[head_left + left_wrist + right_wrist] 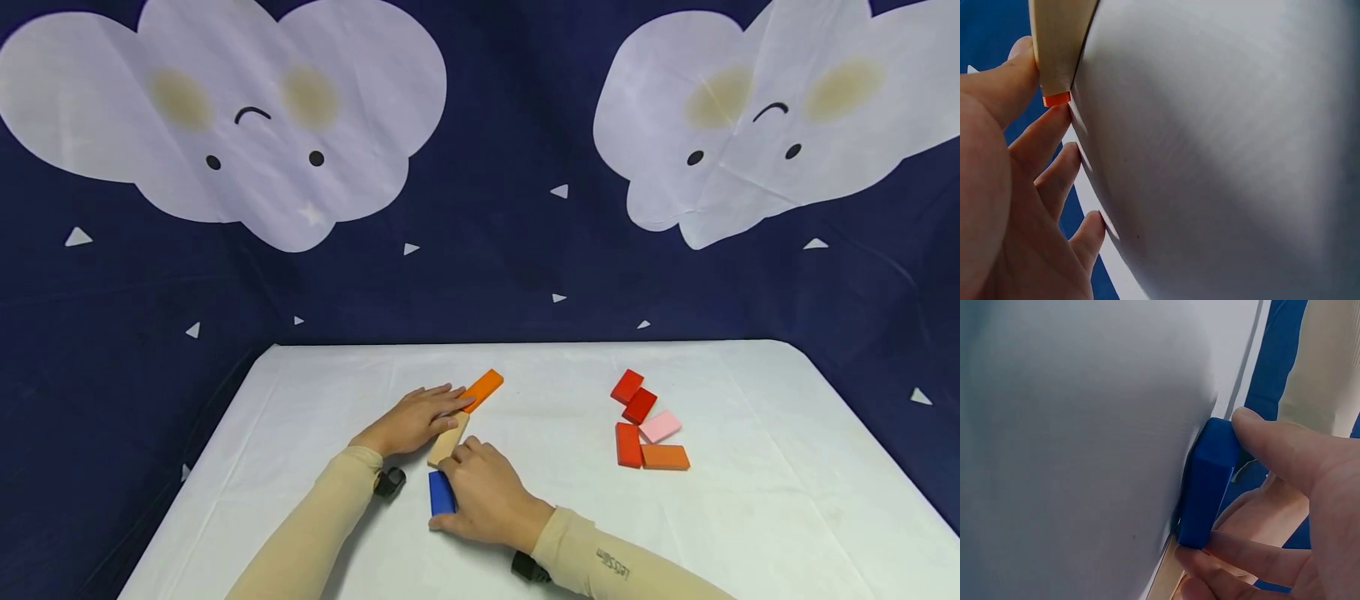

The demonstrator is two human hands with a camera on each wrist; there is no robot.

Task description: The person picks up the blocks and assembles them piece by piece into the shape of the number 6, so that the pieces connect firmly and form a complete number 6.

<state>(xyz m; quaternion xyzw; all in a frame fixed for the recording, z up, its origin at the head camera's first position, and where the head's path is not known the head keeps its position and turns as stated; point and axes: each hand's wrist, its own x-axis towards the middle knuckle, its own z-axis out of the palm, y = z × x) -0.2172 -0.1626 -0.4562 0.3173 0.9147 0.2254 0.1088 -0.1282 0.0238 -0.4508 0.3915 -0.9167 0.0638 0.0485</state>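
Note:
A diagonal row of flat blocks lies on the white table: an orange block [486, 388] at the far end, a plain wooden block [447, 442] in the middle, a blue block [440, 493] nearest me. My left hand [415, 423] lies over the join of the orange and wooden blocks, its fingers stretched out and its thumb against the wooden one. With thumb and fingertips my right hand [491, 493] pinches the blue block [1210, 481] by its ends. In the right wrist view, the blue block's far end is close to the wooden block [1165, 572].
To the right lies a loose group: several red blocks [627, 385], a pink block [661, 427] and a darker orange block [666, 457]. Behind the white table [555, 392] hangs a dark blue cloth [502, 208] printed with clouds.

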